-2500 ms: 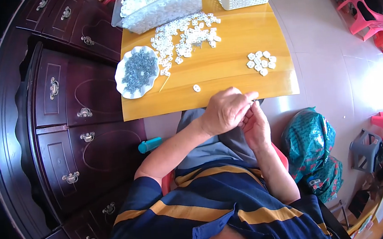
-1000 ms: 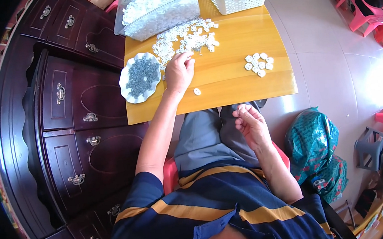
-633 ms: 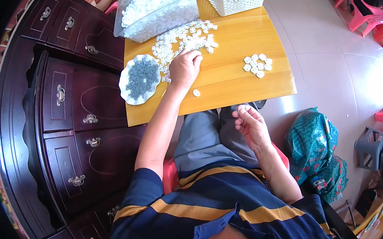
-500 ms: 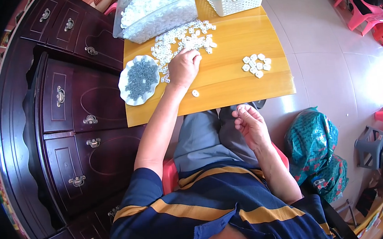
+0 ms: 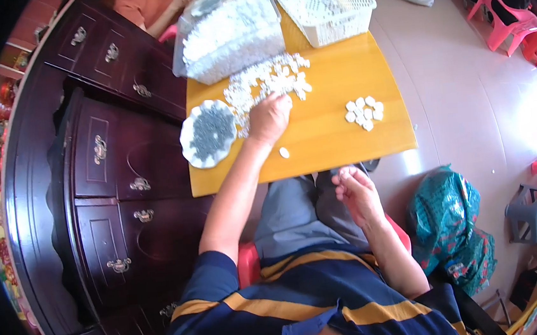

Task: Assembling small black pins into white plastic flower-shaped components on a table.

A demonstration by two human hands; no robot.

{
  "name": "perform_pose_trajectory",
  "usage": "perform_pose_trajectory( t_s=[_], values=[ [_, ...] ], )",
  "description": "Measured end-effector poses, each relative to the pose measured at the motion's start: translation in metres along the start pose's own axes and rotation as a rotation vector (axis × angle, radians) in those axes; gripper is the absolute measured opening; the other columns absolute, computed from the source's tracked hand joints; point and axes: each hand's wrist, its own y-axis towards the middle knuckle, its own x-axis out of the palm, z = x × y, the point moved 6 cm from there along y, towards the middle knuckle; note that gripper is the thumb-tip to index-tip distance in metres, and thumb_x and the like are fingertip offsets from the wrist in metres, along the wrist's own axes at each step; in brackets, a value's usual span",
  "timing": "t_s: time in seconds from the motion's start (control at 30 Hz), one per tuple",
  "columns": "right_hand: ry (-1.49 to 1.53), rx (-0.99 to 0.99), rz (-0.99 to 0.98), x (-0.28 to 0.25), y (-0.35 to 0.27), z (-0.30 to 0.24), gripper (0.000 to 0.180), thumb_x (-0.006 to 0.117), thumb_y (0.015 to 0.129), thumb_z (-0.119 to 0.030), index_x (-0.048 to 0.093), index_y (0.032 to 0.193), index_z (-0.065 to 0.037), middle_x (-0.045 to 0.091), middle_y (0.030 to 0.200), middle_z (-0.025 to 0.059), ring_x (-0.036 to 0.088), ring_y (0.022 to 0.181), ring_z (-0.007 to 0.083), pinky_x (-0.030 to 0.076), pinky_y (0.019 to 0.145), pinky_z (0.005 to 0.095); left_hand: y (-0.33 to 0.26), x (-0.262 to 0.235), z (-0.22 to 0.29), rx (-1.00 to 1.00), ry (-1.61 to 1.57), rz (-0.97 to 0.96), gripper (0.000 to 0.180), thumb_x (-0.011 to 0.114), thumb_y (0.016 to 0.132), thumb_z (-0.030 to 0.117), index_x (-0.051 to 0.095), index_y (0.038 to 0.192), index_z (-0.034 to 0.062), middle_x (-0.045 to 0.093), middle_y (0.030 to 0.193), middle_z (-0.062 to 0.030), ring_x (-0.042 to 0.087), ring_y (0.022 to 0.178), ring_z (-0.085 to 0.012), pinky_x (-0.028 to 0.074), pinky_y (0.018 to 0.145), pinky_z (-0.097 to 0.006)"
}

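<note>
A dark red-brown wooden cabinet (image 5: 123, 225) with metal handles takes up the whole left side. To its right is a yellow wooden counter (image 5: 331, 76), its near edge at the seated person's knees. Past the cabinet's far end, part of another person (image 5: 140, 9) in orange clothing shows. Shiny teal bags (image 5: 445, 206) lie on the floor to the right of the lap.

On the far left of the counter stands a clear bin (image 5: 237, 67) heaped with small white pieces; just right of it is a white perforated basket (image 5: 346, 30). Loose white pieces (image 5: 256, 84) spread in a pile in front of the bin. Near the counter's left edge, beside that pile, a wavy-rimmed white plate (image 5: 188, 150) holds a mass of tiny dark grey pieces (image 5: 213, 129).

The left hand (image 5: 270, 117) is at the near side of the pile, its fingers bent down among the pieces; whether they grip one cannot be told. The right hand (image 5: 357, 191) is above the lap, off the counter's near edge, with fingers curled and tips close together; blur hides whether anything is between them.

A small cluster of white pieces (image 5: 359, 113) lies apart on the right. One single white piece (image 5: 284, 152) lies near the counter's near edge, between the hands.
</note>
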Motion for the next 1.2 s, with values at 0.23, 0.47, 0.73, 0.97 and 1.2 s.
perform_pose_trajectory(
  t_s=[0.23,0.47,0.73,0.97,1.2],
  values=[
    [0.028,-0.025,-0.005,-0.006,-0.003,0.001,0.006,0.062,0.102,-0.016,0.064,0.102,-0.01,0.071,0.092,0.0026,0.063,0.07,0.0066,0.052,0.066,0.0209,0.023,0.013,-0.002,0.039,0.064,-0.269,0.013,0.063,0.091,0.02,0.065,0.087,0.0079,0.067,0.087,-0.0112,0.068,0.082,-0.0347,0.055,0.071,-0.047],
    [0.036,-0.03,-0.039,-0.007,0.004,0.009,0.007,0.063,0.101,-0.015,0.065,0.103,-0.009,0.072,0.091,0.0034,0.064,0.069,0.0076,0.054,0.065,0.0219,0.028,0.012,0.001,0.105,0.178,-0.332,0.016,0.055,0.087,0.015,0.065,0.087,0.0019,0.07,0.089,-0.0197,0.07,0.083,-0.0399,0.057,0.073,-0.052],
    [0.017,-0.023,-0.078,0.001,-0.002,0.004,0.006,0.063,0.101,-0.016,0.064,0.103,-0.01,0.071,0.095,0.0039,0.063,0.074,0.0082,0.053,0.068,0.0229,-0.024,-0.021,0.088,-0.07,-0.645,-0.233,0.007,0.065,0.089,0.009,0.064,0.084,0.0039,0.063,0.075,-0.0069,0.061,0.067,-0.0146,0.05,0.062,-0.032],
    [0.065,-0.029,-0.265,0.009,-0.008,0.002,0.011,0.06,0.104,-0.019,0.063,0.103,-0.009,0.069,0.094,0.0029,0.063,0.077,0.0095,0.053,0.071,0.0242,-0.095,0.002,0.12,-0.324,-1.272,-0.404,0.005,0.059,0.097,0.005,0.06,0.095,0.0011,0.061,0.099,-0.0031,0.056,0.077,-0.0063,0.049,0.068,-0.024],
    [0.048,-0.004,-0.268,0.011,-0.003,0.008,0.009,0.06,0.103,-0.017,0.065,0.103,-0.009,0.068,0.089,0.0013,0.064,0.074,0.0086,0.053,0.068,0.0229,-0.112,0.007,0.114,-0.345,-1.321,-0.308,0.007,0.059,0.096,0.007,0.061,0.093,0.0007,0.063,0.094,-0.0032,0.057,0.071,-0.0045,0.05,0.065,-0.022]
  ],
)
